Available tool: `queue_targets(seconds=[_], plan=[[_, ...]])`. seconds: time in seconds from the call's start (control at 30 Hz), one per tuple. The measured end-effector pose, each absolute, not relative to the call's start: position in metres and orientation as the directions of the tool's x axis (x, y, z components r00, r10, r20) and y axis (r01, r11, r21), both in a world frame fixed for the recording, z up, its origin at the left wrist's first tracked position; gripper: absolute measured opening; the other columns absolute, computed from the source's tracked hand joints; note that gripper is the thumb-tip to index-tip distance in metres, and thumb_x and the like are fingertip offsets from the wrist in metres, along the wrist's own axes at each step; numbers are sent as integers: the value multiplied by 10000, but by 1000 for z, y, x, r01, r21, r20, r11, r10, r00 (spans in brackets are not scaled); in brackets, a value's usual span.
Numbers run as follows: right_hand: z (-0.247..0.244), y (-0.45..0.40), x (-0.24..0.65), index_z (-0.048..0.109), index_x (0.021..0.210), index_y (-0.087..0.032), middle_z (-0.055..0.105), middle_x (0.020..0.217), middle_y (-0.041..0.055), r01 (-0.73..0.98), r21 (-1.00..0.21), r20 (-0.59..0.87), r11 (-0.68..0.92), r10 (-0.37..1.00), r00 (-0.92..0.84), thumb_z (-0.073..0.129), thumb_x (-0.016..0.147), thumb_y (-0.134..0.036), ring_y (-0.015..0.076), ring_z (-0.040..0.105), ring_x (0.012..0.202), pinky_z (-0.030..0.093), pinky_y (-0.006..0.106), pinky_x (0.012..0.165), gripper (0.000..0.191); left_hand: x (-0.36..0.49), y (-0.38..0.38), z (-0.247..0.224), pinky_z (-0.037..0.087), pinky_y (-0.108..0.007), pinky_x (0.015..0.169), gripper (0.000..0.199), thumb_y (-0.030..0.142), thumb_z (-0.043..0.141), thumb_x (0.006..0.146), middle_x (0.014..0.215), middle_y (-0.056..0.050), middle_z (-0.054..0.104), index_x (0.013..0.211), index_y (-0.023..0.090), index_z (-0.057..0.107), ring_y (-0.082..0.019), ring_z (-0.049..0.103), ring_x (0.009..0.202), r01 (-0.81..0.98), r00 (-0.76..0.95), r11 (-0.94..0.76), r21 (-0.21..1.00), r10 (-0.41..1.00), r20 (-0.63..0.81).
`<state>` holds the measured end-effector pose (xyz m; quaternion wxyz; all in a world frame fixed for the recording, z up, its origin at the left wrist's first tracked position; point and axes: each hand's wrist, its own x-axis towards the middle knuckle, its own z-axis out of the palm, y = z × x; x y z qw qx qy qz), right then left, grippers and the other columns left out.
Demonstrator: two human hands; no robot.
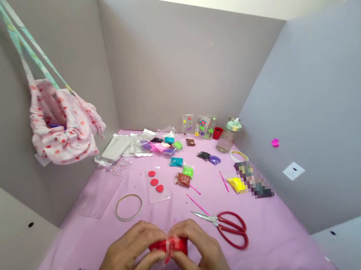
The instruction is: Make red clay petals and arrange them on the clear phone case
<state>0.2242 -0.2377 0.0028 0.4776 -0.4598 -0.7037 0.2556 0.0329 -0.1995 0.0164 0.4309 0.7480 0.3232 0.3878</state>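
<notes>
Both hands meet low in the middle of the head view, over the pink cloth. My left hand (127,260) pinches the left side of a red clay packet (178,243) in clear wrapping. On its right side, my right hand (201,254) grips the same packet between thumb and fingers. Red-handled scissors (232,228) lie just right of my right hand, blades pointing left. Beyond the hands, a clear phone case (159,196) carries three red clay pieces (154,182). A round bangle (128,207) rests left of it.
Small coloured packets (183,179) and pink tools (224,181) lie across the pink cloth (265,241). A yellow packet (236,184) sits at the right. Further back stand a jar (225,141) and decorated cases (202,125). A cloth bag (70,126) hangs at upper left; grey panels surround the surface.
</notes>
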Motion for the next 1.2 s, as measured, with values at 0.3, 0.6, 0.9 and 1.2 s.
queue_targets(seconds=[0.3, 0.6, 0.9, 1.2], plan=[[-1, -236, 227, 576, 835, -194, 610, 829, 2, 369, -901, 202, 227, 974, -103, 603, 861, -57, 149, 573, 782, 450, 238, 728, 141, 45, -203, 7, 523, -160, 780, 183, 149, 509, 986, 916, 5, 679, 959, 251, 659, -124, 671, 863, 325, 556, -546, 772, 771, 311], [-2, -236, 237, 612, 857, -192, 642, 847, 19, 412, -882, 184, 230, 971, -150, 607, 908, -152, 163, 590, 801, 451, 258, 740, 65, 50, -202, -1, 500, -201, 687, 192, 143, 510, 931, 809, 15, 616, 832, 222, 654, -128, 630, 736, 366, 460, -386, 847, 866, 196], [6, -231, 244, 626, 799, -169, 622, 782, 5, 152, -984, -117, -94, 981, -154, 728, 841, -298, 156, 560, 768, 449, 260, 726, 169, 43, -201, 0, 523, -199, 772, 192, 190, 524, 978, 950, -14, 674, 984, 250, 707, -141, 666, 860, 271, 606, -454, 849, 765, 216], [-4, -225, 240, 580, 800, -166, 570, 704, -25, -97, -963, -224, -251, 948, -227, 796, 799, -422, 82, 441, 586, 365, 209, 571, 336, 45, -203, -12, 482, -197, 710, 188, 100, 526, 883, 833, 16, 644, 886, 223, 667, -121, 631, 763, 318, 469, -404, 858, 853, 228]])
